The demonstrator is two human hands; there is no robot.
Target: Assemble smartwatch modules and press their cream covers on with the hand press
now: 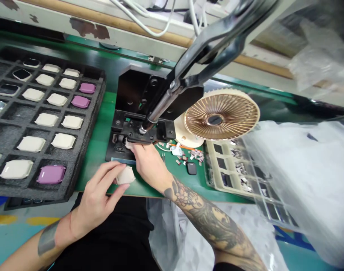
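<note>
My left hand (100, 194) pinches a cream smartwatch case (126, 175) by its edges, just in front of the black press fixture (119, 146). Under the press head (140, 132), my right hand (146, 162) reaches in with fingers closed. A small pale piece shows at its fingertips, but the fixture hides most of it, so I cannot tell what it is. The metal press lever (185, 75) slants up to the right above this hand.
Left, a dark foam tray (88, 139) holds several cream and purple watch cases. A small fan (222, 114) stands right of the press. Small loose parts (196, 155) and a black square piece (191, 168) lie nearby. A compartment box (211, 177) sits farther right, partly under plastic sheeting (307, 169).
</note>
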